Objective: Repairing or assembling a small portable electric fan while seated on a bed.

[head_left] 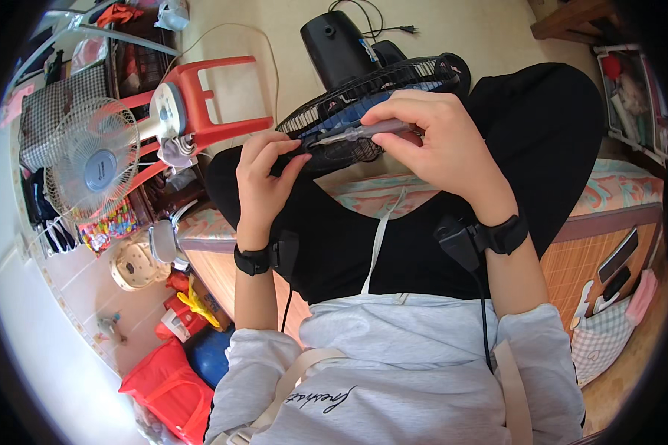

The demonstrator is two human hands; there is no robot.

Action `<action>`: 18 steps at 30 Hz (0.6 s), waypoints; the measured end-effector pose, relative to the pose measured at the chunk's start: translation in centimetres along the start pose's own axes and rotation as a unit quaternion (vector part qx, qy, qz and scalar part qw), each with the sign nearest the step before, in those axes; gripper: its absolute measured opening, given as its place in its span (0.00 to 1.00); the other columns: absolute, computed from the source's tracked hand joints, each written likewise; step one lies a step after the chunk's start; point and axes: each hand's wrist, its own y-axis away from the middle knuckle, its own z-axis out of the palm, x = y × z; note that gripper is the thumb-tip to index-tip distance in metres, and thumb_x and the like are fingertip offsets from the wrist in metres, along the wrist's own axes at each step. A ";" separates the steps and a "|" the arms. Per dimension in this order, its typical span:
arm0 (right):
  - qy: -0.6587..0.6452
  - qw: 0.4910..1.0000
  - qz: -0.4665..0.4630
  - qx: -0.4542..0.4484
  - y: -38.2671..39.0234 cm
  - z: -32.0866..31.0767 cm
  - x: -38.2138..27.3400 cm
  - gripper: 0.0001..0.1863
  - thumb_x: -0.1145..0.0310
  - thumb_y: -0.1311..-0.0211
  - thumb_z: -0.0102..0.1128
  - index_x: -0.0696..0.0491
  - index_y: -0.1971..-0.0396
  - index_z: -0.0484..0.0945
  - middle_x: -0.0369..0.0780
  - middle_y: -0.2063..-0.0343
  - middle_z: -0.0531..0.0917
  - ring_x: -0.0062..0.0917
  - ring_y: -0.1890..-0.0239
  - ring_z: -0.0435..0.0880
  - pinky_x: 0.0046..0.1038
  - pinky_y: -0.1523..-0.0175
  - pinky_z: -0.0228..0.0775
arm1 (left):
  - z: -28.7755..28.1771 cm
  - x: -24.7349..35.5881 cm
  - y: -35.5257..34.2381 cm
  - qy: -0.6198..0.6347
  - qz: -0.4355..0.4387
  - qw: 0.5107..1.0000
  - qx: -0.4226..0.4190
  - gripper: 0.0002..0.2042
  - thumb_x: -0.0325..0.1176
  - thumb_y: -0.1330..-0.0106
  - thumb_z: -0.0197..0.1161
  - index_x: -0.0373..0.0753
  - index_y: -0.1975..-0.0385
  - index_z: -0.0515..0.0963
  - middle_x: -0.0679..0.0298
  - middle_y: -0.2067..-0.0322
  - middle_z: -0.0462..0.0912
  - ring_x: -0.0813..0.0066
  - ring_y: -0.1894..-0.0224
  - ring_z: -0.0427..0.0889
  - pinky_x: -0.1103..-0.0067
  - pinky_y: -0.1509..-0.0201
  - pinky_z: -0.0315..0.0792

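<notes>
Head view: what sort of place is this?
Likely a lived-in room in a home, though which room isn't certain. Pointers: the floral fabric on a low bed or bench, a red plastic stool, and a white fan.

We're in a home, exact room unclear. We've got a white household fan (100,169) on a red plastic stool (193,90), floral-patterned pad (616,185) beside bamboo-slat matting (575,261), red tote bag (169,389) and gingham cloth bag (600,343).

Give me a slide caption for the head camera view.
Right hand gripping a grey tool, left hand by its tip, in front of a black fan.
</notes>
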 end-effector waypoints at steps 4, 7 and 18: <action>0.002 1.000 0.004 -0.007 0.0 -0.1 -0.1 0.08 0.75 0.53 0.62 0.60 0.70 0.79 0.43 0.76 0.80 0.29 0.76 0.80 0.24 0.70 0.70 | -0.1 0.0 0.0 -0.005 0.008 1.000 0.004 0.12 0.21 0.55 0.70 0.32 0.70 0.78 0.59 0.68 0.79 0.66 0.64 0.79 0.79 0.59 0.72; -0.006 1.000 0.016 -0.014 0.0 0.0 -0.1 0.09 0.75 0.52 0.62 0.59 0.69 0.80 0.42 0.74 0.81 0.27 0.76 0.80 0.23 0.70 0.71 | 0.1 0.0 0.1 0.010 -0.001 1.000 0.012 0.12 0.25 0.57 0.71 0.36 0.71 0.78 0.62 0.69 0.78 0.63 0.64 0.76 0.73 0.59 0.70; -0.013 0.999 0.053 -0.007 0.2 0.3 0.7 0.10 0.73 0.49 0.60 0.59 0.66 0.81 0.42 0.71 0.83 0.24 0.75 0.80 0.21 0.67 0.72 | 0.3 0.3 -0.1 0.008 0.021 1.000 0.020 0.11 0.26 0.56 0.70 0.37 0.71 0.78 0.62 0.70 0.78 0.62 0.65 0.76 0.73 0.60 0.69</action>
